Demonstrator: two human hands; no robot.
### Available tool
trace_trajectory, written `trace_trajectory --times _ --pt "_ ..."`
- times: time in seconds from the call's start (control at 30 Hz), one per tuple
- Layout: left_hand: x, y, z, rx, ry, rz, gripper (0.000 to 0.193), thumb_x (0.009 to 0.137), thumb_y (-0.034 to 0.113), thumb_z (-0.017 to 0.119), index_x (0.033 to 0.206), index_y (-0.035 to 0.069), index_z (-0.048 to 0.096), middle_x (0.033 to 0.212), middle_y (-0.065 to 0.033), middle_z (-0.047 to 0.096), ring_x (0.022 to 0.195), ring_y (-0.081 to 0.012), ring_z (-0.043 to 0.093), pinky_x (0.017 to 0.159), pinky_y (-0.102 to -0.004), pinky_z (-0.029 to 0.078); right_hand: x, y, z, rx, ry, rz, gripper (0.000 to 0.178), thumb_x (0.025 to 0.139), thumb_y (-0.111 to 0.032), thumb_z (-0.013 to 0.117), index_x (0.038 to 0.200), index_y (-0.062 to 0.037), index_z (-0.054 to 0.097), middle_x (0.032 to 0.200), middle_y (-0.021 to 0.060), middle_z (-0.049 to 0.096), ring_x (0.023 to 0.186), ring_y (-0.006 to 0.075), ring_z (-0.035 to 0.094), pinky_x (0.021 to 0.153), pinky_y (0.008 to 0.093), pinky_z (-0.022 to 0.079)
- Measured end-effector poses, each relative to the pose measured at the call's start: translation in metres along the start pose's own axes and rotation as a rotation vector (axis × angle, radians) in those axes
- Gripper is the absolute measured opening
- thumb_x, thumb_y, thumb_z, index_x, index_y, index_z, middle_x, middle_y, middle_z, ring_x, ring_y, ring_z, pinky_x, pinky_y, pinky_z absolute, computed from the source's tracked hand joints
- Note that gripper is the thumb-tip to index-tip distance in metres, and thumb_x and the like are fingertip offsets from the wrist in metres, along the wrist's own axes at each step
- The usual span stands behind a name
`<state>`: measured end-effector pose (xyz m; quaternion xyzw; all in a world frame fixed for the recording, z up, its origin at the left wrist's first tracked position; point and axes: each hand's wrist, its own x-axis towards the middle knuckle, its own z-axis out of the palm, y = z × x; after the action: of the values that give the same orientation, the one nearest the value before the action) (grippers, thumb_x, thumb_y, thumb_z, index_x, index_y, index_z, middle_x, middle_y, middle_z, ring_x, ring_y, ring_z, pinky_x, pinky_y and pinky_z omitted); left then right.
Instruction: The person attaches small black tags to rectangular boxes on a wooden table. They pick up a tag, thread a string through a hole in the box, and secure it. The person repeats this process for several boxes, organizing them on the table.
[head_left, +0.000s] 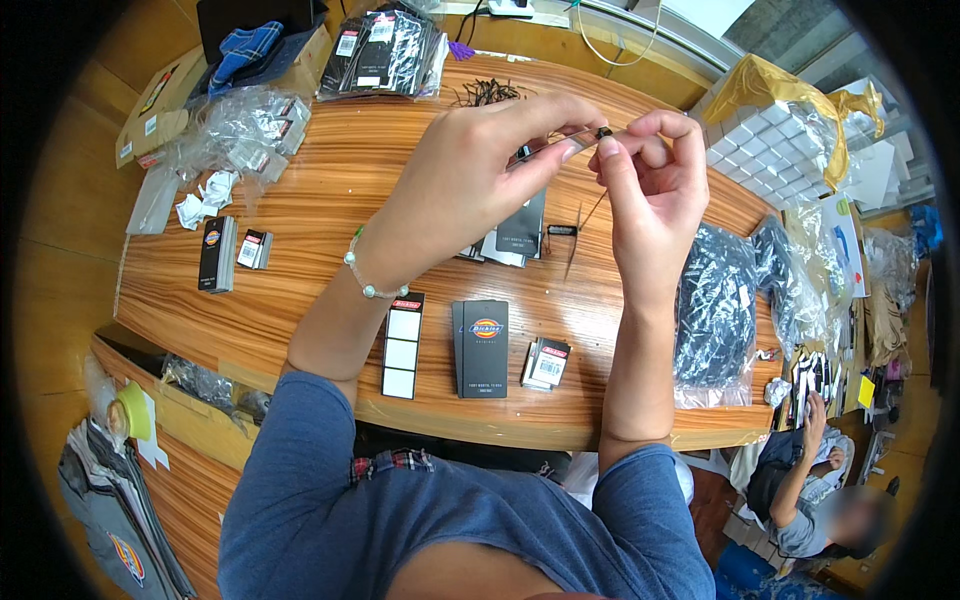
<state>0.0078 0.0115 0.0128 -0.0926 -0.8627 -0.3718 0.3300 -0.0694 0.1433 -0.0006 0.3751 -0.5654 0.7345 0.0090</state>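
Over the middle of the table my two hands meet, fingertips pinched close together. My left hand [490,150], with a beaded bracelet at the wrist, grips a thin hang tag seen nearly edge-on. My right hand [655,190] pinches a dark tag string at a small black piece [603,132] between the fingertips. Part of the thin string [594,212] slants down below the right fingers, near a small black plastic tab [562,230]. Beneath my hands lies a pile of dark hang tags [520,232], partly hidden by my left hand.
Nearer me lie dark tags [485,350], a white-panelled tag [403,346] and small label cards [547,364]. More tag stacks [214,255] stand left. Black strings [492,92] lie behind. A filled plastic bag [715,310] sits right, below white boxes [765,130]. Another person [805,510] sits lower right.
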Motion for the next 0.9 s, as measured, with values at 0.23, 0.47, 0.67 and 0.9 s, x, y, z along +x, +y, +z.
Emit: trace_trajectory --times 0.23,0.47,0.67,0.9 --pt "0.000 0.001 -0.002 -0.007 -0.020 0.036 0.022 0.079 0.004 0.059 0.100 0.003 0.059 0.093 -0.0065 0.063 0.078 -0.0137 0.060 0.065 -0.0231 0.049 0.000 0.000 0.001 0.003 0.001 0.013 0.019 0.079 0.006 0.054 0.094 0.0000 0.044 0.076 0.0024 0.053 0.069 0.0057 0.052 0.061 0.0163 0.042" --pt "0.001 -0.005 -0.002 0.037 0.003 0.106 0.021 0.075 0.000 0.059 0.096 0.004 0.062 0.091 -0.0067 0.061 0.082 -0.0186 0.059 0.069 -0.0264 0.048 0.009 0.000 -0.012 0.065 -0.189 0.211 0.025 0.082 0.002 0.053 0.107 0.0065 0.051 0.085 0.0120 0.063 0.077 0.0141 0.060 0.071 0.0234 0.049" --pt "0.005 -0.008 -0.004 0.353 0.051 0.393 0.026 0.065 0.001 0.060 0.089 0.011 0.065 0.091 -0.0025 0.060 0.086 -0.0210 0.057 0.075 -0.0317 0.045 0.012 0.003 -0.022 0.306 -0.247 0.397 0.019 0.085 -0.008 0.051 0.101 0.0034 0.053 0.093 0.0114 0.060 0.080 0.0160 0.059 0.076 0.0287 0.049" --pt "0.005 -0.013 -0.005 0.423 -0.002 0.489 0.022 0.065 0.004 0.060 0.084 0.015 0.066 0.088 0.0007 0.061 0.087 -0.0188 0.056 0.078 -0.0346 0.042 0.012 0.016 -0.016 0.137 -0.058 0.251 0.012 0.085 -0.012 0.054 0.091 -0.0026 0.056 0.088 0.0014 0.057 0.079 0.0078 0.051 0.072 0.0211 0.042"
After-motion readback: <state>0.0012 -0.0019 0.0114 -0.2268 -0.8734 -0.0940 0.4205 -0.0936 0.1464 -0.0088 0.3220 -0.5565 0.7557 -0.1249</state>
